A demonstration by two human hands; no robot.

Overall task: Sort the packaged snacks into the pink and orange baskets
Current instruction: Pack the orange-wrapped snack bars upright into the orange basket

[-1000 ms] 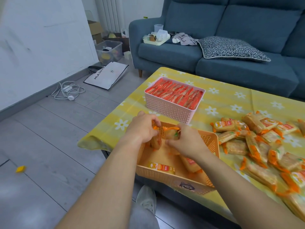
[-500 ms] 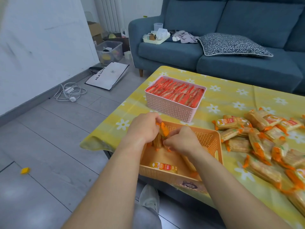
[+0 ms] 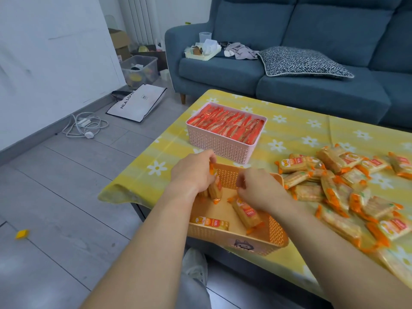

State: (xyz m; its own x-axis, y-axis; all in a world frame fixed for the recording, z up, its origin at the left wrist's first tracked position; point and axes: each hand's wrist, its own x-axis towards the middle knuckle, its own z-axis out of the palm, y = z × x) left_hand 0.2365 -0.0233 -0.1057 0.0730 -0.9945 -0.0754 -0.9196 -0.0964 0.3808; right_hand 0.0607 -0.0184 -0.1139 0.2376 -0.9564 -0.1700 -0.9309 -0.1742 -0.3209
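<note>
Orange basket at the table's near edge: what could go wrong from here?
The orange basket sits at the table's near edge, so a push could tip it off. The upright packet under the left hand may topple once released. The right hand could knock the leaning packet.

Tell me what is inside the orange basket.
In the orange basket: one packet flat at the front, one slanted under the right hand, and upright ones held by the left hand. The hands hide the count.
</note>
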